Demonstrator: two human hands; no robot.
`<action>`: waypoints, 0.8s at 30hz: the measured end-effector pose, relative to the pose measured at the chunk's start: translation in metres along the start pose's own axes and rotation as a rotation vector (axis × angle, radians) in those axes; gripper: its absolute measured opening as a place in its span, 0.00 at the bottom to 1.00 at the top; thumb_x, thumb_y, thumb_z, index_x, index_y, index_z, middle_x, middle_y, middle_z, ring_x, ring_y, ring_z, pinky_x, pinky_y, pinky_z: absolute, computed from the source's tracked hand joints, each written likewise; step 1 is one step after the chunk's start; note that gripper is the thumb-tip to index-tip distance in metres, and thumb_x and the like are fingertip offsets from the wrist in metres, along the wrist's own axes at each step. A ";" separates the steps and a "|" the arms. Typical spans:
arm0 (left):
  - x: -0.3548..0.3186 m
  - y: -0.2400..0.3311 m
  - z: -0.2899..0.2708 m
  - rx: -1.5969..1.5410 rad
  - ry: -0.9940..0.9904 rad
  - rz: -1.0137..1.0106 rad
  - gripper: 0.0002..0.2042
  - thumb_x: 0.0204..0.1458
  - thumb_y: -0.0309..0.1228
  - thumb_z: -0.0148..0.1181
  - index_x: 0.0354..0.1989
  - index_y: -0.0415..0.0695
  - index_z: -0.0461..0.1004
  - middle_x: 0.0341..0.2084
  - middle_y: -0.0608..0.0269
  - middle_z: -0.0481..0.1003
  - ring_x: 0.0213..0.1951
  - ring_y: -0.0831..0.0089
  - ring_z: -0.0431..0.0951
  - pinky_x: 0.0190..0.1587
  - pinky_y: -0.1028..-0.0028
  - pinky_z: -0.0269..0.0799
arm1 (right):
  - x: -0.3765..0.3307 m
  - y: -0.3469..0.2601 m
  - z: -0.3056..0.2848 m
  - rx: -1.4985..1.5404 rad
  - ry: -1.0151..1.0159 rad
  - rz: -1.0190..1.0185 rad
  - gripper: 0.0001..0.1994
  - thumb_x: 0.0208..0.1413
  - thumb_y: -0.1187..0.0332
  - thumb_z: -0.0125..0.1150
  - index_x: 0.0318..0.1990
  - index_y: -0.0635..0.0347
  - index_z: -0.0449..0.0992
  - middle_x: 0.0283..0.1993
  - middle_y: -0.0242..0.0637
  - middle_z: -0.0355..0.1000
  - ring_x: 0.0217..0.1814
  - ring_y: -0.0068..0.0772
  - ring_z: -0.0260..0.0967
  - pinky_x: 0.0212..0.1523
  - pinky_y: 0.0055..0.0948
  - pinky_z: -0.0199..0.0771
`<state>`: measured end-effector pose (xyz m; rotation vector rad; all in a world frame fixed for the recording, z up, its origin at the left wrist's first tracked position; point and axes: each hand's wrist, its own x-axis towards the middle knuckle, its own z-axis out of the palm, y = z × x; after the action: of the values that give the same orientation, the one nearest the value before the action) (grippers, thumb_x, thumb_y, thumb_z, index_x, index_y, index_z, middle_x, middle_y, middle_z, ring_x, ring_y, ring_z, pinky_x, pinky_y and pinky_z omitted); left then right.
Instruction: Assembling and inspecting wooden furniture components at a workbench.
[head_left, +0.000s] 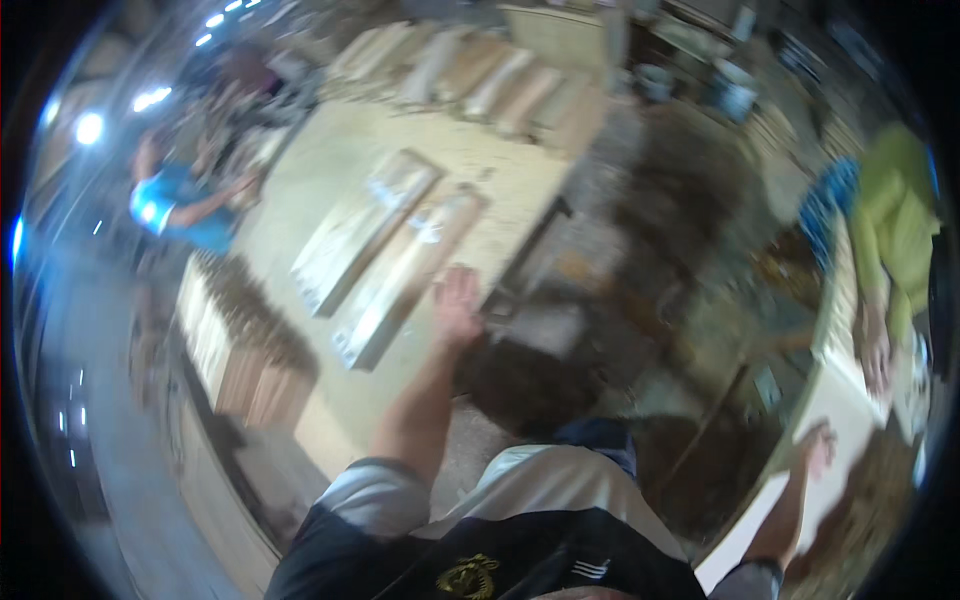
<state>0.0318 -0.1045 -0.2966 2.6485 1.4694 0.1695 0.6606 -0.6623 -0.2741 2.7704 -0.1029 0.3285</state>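
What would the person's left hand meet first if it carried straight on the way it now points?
Probably the nearer plank on the bench. The left hand, fingers spread, points up and away, right beside that plank's near edge. The blur leaves the height unclear, so it might pass just above.

Pale bare-wood planks (400,265) (matt, dusty) lie on a rough wooden workbench (330,400)

stacked boards (240,350), worker in blue (180,205)

Pale tan planks (400,265), white board (800,470)
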 end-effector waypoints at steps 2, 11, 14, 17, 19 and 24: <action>0.003 0.011 -0.018 -0.014 0.039 -0.020 0.40 0.42 0.29 0.62 0.70 0.45 0.57 0.71 0.52 0.54 0.73 0.51 0.50 0.71 0.46 0.46 | -0.001 -0.015 0.013 0.098 -0.071 0.232 0.39 0.58 0.28 0.29 0.68 0.43 0.61 0.70 0.41 0.60 0.72 0.43 0.54 0.66 0.65 0.48; -0.005 0.012 -0.024 0.033 0.059 -0.019 0.43 0.40 0.29 0.65 0.70 0.46 0.56 0.69 0.53 0.55 0.72 0.52 0.51 0.71 0.50 0.48 | -0.015 -0.042 -0.039 0.173 0.069 0.035 0.27 0.59 0.43 0.39 0.56 0.50 0.70 0.54 0.49 0.68 0.54 0.47 0.65 0.48 0.60 0.60; -0.005 0.015 -0.028 0.021 0.046 -0.027 0.42 0.40 0.29 0.65 0.69 0.45 0.56 0.69 0.53 0.55 0.71 0.52 0.52 0.71 0.51 0.48 | -0.029 -0.046 -0.058 0.151 0.207 -0.177 0.23 0.59 0.49 0.43 0.52 0.54 0.72 0.48 0.53 0.70 0.47 0.48 0.68 0.41 0.58 0.64; -0.003 0.012 -0.025 0.029 0.068 -0.011 0.42 0.40 0.29 0.65 0.69 0.45 0.57 0.69 0.53 0.55 0.72 0.53 0.52 0.71 0.51 0.48 | -0.042 -0.041 -0.077 0.018 0.475 -0.474 0.19 0.59 0.56 0.46 0.48 0.58 0.74 0.43 0.57 0.72 0.40 0.50 0.71 0.35 0.55 0.68; -0.005 0.009 -0.022 0.046 0.074 -0.015 0.42 0.40 0.29 0.65 0.69 0.45 0.56 0.69 0.53 0.55 0.72 0.52 0.52 0.71 0.50 0.48 | -0.047 -0.034 -0.096 -0.198 0.795 -0.685 0.16 0.60 0.60 0.48 0.46 0.61 0.76 0.39 0.60 0.73 0.36 0.51 0.73 0.30 0.53 0.70; -0.004 0.009 -0.022 0.037 0.043 -0.018 0.42 0.41 0.29 0.64 0.70 0.45 0.55 0.70 0.52 0.54 0.72 0.52 0.51 0.71 0.49 0.47 | -0.048 -0.023 -0.101 -0.136 0.520 -0.353 0.20 0.59 0.53 0.44 0.48 0.55 0.74 0.44 0.54 0.72 0.42 0.49 0.70 0.38 0.54 0.67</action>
<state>0.0336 -0.1120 -0.2742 2.6757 1.5241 0.2001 0.5949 -0.6043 -0.2006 2.4171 0.4652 0.8855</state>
